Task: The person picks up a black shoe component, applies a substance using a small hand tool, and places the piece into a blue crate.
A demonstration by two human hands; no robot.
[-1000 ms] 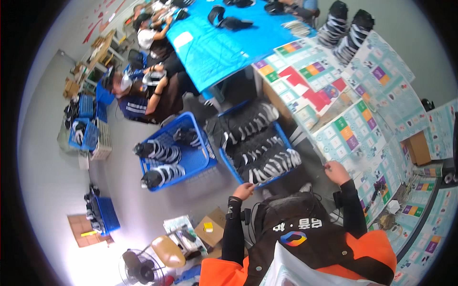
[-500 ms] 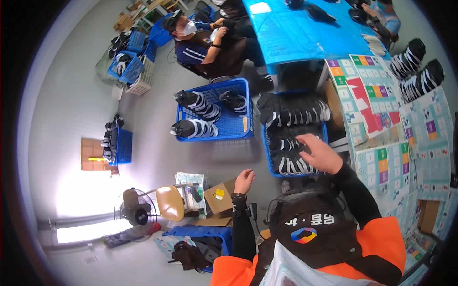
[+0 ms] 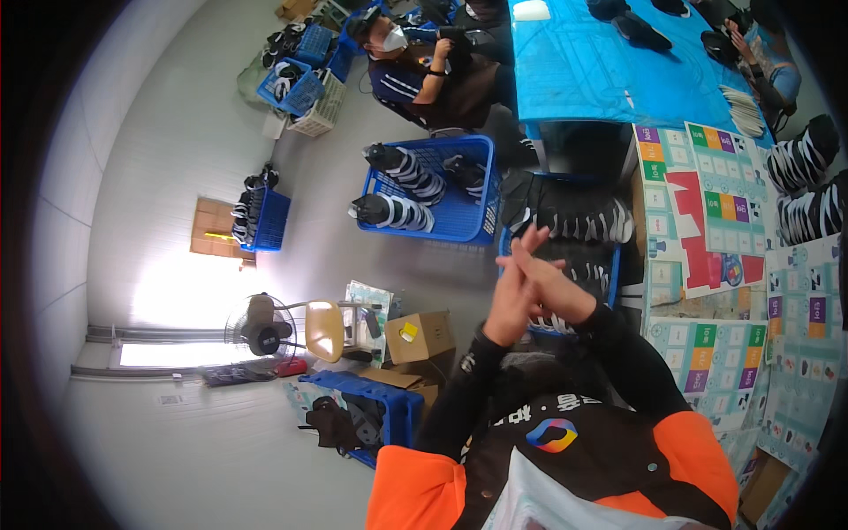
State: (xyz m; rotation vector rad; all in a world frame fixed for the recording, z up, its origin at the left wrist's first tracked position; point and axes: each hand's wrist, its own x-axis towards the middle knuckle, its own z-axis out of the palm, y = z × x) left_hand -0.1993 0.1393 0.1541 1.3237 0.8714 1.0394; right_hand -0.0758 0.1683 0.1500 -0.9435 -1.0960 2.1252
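Observation:
My left hand (image 3: 510, 309) and my right hand (image 3: 564, 290) are pressed together in front of me, fingers stretched out and crossing. Nothing shows between them. Just beyond and partly behind them stands a blue crate (image 3: 616, 291) packed with rows of black pieces with white edges (image 3: 587, 221), which look like nested shoe parts. My hands hide some of its left side. Left of it, a larger blue basket (image 3: 477, 231) on the floor holds a few stacks of similar black-and-white pieces (image 3: 393, 212).
To the right runs a table covered with printed sheets (image 3: 671, 305), with more stacked pieces (image 3: 802, 159). A blue-covered table (image 3: 565, 88) stands ahead. One co-worker (image 3: 433, 79) sits at left ahead, another (image 3: 773, 75) at far right. A fan (image 3: 262, 327), chair (image 3: 323, 331) and cardboard box (image 3: 420, 337) stand left.
My hands were apart, the right over the packed crate and the left lower down. Now they have come together in front of the crate. My view has shifted, so the surroundings sit elsewhere.

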